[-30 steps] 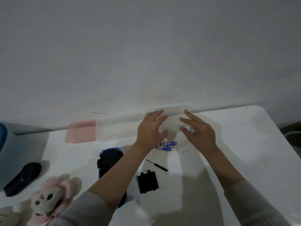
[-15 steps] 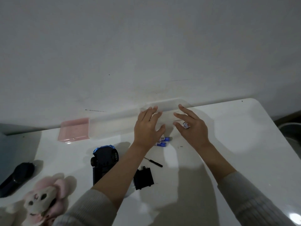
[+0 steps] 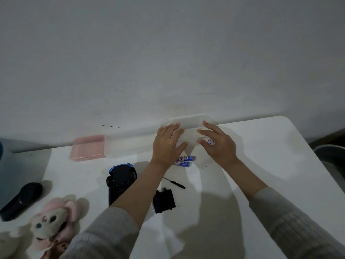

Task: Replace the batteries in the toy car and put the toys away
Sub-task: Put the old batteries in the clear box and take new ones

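A white tabletop [image 3: 261, 165] runs along a grey wall [image 3: 168, 53]. At its far edge lies a long clear plastic box [image 3: 188, 131] with a pink end section [image 3: 87, 148] toward the far left. Both hands rest on the clear box: the left hand [image 3: 167, 144] and the right hand [image 3: 218, 144] lie flat on it with fingers spread and straight, gripping nothing; the right hand wears a pale ring. The sleeves are grey knit.

Near the left edge sits a pink and white plush toy [image 3: 50, 225], and just beyond it a dark oblong object [image 3: 20, 200] I cannot identify. The toy car [image 3: 120, 182], black with a blue nose, lies toward the middle of the tabletop, underside up, partly behind the left forearm. Just right of it lies its black battery cover [image 3: 164, 201]. Between the cover and the hands lies a small black screwdriver [image 3: 175, 183]. Blue batteries [image 3: 184, 160] lie side by side just below the left hand.
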Available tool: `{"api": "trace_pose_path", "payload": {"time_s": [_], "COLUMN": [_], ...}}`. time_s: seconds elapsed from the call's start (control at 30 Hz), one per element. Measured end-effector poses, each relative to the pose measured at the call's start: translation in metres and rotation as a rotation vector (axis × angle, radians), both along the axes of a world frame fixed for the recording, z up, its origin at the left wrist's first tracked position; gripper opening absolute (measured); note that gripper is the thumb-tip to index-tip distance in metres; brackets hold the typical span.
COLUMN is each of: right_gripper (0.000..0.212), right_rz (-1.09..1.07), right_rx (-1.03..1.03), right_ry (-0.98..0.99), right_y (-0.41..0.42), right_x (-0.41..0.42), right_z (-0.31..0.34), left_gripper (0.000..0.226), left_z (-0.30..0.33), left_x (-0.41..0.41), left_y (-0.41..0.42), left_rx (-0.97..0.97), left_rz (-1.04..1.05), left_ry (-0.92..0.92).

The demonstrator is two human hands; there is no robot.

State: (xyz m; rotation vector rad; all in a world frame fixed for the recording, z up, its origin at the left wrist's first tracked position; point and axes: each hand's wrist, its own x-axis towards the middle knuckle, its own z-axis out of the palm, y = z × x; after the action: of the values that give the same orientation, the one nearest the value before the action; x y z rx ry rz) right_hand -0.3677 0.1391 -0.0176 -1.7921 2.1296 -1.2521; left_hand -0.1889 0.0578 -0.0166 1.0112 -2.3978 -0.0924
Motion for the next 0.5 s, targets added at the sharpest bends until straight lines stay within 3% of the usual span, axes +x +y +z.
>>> {"api": "trace_pose_path", "payload": {"time_s": [0.5], "right_gripper": [0.029], "right_rz": [0.02], "right_rx": [0.047], "right_ry": [0.027], "right_y": [-0.0009], "right_x": [-0.0024], "right_z": [0.0059], "left_gripper": [0.043], "left_z": [0.0015], "left_x": [-0.0024], "left_y": [-0.0062], "left_rx": [-0.026], "left_rz": [-0.029], "left_ry": [-0.063]}}
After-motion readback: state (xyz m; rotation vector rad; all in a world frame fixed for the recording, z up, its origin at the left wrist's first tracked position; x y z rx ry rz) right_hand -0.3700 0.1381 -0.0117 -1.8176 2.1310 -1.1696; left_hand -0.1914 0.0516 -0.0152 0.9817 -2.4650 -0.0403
